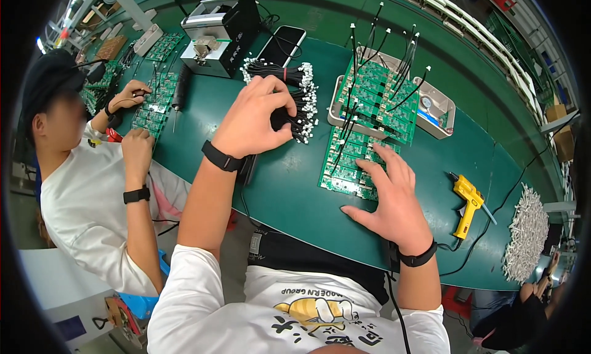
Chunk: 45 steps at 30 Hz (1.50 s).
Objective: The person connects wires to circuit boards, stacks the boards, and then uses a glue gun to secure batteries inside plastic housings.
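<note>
Left hand (255,117) curls over the black cable bundle (301,99) towards the bench's (283,188) far edge, and whether it's pinching a lead I can't tell! Right hand (397,200), spread and gripping nothing, rests fingertips on the lower circuit board (351,162), nearer the front edge. Danger here: crowded white connectors (306,117) could snag, dragging neighbouring leads loose.
</note>
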Available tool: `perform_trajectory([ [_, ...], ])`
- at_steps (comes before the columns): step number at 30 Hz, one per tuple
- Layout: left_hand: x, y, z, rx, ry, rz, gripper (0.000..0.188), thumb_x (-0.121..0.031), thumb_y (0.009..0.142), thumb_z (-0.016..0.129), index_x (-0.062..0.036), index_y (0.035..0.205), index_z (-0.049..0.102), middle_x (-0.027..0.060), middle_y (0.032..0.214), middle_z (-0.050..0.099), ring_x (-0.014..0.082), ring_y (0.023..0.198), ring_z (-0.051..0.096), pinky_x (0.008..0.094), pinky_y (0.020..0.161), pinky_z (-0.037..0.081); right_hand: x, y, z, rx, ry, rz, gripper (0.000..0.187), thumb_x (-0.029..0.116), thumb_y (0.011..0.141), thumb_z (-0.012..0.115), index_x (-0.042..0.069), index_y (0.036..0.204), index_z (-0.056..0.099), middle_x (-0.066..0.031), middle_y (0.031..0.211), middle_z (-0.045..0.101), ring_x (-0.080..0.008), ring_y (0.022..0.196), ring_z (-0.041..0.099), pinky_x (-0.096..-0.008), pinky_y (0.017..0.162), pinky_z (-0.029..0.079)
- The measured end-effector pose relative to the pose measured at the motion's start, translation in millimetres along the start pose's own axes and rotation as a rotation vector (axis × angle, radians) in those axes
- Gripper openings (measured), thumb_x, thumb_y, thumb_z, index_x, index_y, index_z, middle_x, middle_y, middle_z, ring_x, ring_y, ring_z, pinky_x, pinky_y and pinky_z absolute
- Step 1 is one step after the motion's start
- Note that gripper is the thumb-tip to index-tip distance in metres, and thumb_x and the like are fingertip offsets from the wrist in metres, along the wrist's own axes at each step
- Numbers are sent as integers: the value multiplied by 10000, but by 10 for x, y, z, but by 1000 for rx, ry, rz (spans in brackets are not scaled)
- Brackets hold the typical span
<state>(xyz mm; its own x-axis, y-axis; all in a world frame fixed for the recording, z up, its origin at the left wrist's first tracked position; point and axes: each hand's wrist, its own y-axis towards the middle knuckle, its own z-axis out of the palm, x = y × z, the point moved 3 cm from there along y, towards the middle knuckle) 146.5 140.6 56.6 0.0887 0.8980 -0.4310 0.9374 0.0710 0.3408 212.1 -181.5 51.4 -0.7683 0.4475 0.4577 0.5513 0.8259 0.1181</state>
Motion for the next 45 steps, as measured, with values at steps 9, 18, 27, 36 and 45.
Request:
perform_trajectory([
  [9,82,-40,-64,-124,7,46,171,-79,801,838,-118,945,755,17,1116,740,273,1101,678,399,1018,476,3,11,6,-19,20,0,824,315,758,1027,139,1488,689,-219,1694,516,-481,1600,458,-601,1279,381],
  [18,154,-40,-82,-464,-375,-34,88,-40,1052,743,-27,1112,680,90,1094,786,201,881,766,367,886,593,-2,10,3,-14,26,11,799,300,771,1019,140,1483,694,-217,1690,520,-471,1593,467,-599,1278,379],
  [27,425,-76,-142,-772,-617,-48,155,-51,1219,523,-10,1340,434,214,1112,776,204,854,776,313,806,613,-22,24,31,-43,26,4,693,260,837,970,136,1469,713,-213,1688,524,-474,1573,475,-594,1294,373],
  [36,421,-107,-147,-871,-710,-32,179,-110,1241,492,-38,1361,379,170,1059,741,167,806,726,299,734,582,-49,23,42,-78,72,-18,629,241,847,960,117,1420,734,-217,1654,550,-477,1556,491,-594,1291,393],
  [45,-476,342,-10,-338,-592,143,187,-31,1160,652,-21,1318,551,68,973,691,63,771,619,234,659,483,30,33,-40,-71,108,-62,558,297,826,972,120,1320,783,-162,1527,631,-419,1436,570,-535,1218,433],
])
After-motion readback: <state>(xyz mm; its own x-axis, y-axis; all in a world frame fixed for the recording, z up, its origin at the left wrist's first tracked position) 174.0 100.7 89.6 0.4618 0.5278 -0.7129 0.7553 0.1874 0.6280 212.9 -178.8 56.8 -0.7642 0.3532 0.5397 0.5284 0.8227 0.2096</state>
